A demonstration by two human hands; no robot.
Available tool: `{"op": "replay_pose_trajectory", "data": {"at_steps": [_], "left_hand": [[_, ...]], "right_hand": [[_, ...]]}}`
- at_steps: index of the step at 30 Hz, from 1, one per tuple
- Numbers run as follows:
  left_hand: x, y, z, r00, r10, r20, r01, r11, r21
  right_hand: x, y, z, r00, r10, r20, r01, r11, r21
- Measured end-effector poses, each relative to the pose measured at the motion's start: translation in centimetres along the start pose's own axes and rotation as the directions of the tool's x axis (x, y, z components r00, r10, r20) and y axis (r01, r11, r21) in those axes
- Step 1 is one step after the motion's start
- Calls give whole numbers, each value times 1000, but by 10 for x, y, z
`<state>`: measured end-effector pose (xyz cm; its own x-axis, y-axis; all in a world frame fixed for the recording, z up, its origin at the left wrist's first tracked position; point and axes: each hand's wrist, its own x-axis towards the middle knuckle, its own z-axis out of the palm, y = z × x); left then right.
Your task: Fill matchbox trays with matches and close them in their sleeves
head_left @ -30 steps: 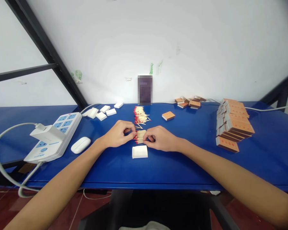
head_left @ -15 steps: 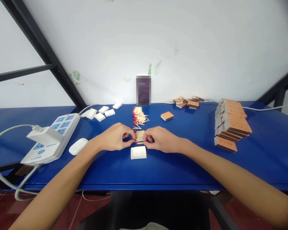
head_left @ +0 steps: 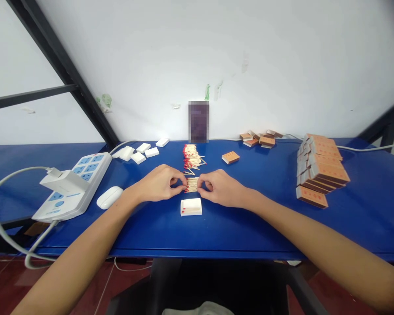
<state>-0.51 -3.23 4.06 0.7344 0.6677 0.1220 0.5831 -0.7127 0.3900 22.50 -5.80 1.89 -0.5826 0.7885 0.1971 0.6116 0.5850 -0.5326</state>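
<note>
My left hand [head_left: 160, 184] and my right hand [head_left: 218, 188] pinch the two ends of a small bundle of red-tipped matches [head_left: 192, 184] just above the blue table [head_left: 216, 227]. Both hands have their fingers curled in. A white matchbox tray [head_left: 191, 206] lies right in front of the bundle, with a few matches showing in it. A larger loose pile of matches [head_left: 191, 156] lies just beyond the hands.
White empty trays [head_left: 139, 154] lie at the back left, beside a power strip [head_left: 74, 183] with a plugged charger and a white earbud case [head_left: 109, 197]. A single orange matchbox [head_left: 230, 157], a small heap of boxes [head_left: 260, 139] and a tall stack of boxes [head_left: 321, 168] stand to the right.
The hands have stayed on the bundle, squeezing it slightly tighter. A few matches now show in the white tray.
</note>
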Motion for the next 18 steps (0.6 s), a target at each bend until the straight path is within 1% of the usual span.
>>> {"op": "replay_pose_trajectory", "data": {"at_steps": [3,5,8,12,15,18], "left_hand": [[-1,-1,-2,999,1,-49,1,999,44],[-1,-2,-3,997,5,-83,3,995,99],[0,-4,-5,993,5,-115,17,981,191],[0,-9,-3,992,28,-123,8,957,289],[0,-15,1,981,71,-179,1,927,375],[0,-18,5,970,90,-227,13,909,418]], "right_hand": [[1,4,0,998,-59,38,59,998,-15],[0,3,0,997,-66,44,67,997,-23],[0,2,0,997,-28,73,30,999,-20],[1,3,-2,992,5,125,0,999,-46],[0,-1,-8,992,-8,124,3,999,43],[-4,-10,-13,990,-55,126,35,987,155]]}}
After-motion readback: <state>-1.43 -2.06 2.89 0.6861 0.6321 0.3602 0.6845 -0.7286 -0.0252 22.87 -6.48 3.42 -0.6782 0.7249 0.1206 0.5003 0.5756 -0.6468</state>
